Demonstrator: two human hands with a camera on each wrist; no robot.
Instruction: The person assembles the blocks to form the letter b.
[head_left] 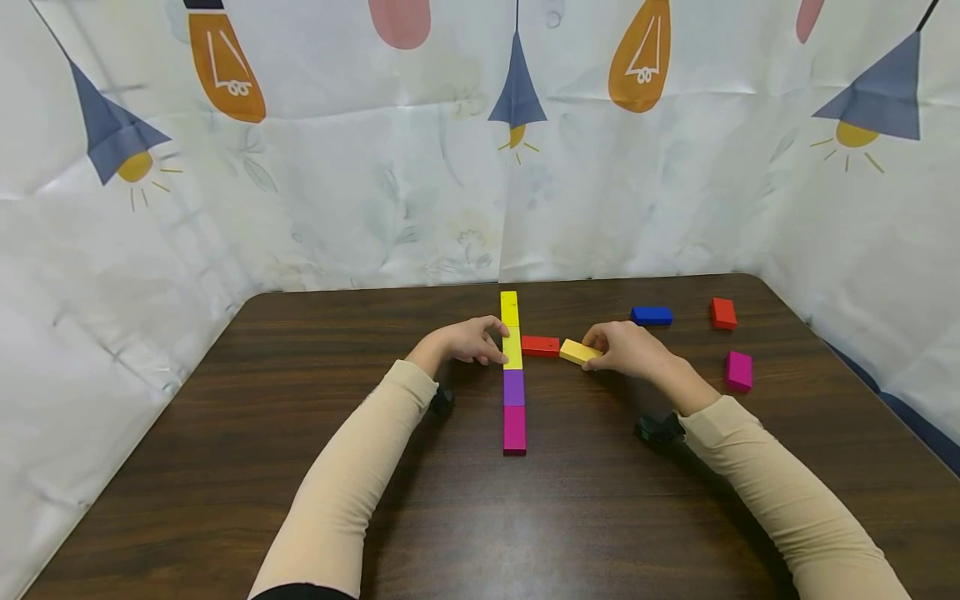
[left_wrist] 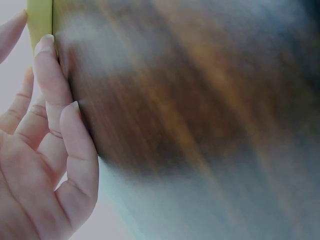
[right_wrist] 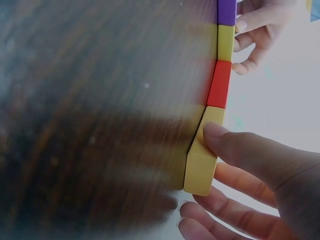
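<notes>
My right hand (head_left: 630,352) pinches a pale yellow block (head_left: 578,352) between thumb and fingers. That block lies on the table at a slight angle, its left end against a red block (head_left: 541,346). The red block runs right from a column made of a far yellow block (head_left: 509,307), a nearer yellow block (head_left: 513,352), a purple block (head_left: 513,387) and a magenta block (head_left: 514,429). My left hand (head_left: 468,340) is at the column's left side, fingertips touching the nearer yellow block without wrapping round it. In the left wrist view its fingers (left_wrist: 50,75) are loosely bent.
To the right on the dark wooden table (head_left: 300,467) lie a blue block (head_left: 652,316), a loose red block (head_left: 723,313) and a loose magenta block (head_left: 738,372). A patterned curtain (head_left: 337,192) stands behind the table's far edge.
</notes>
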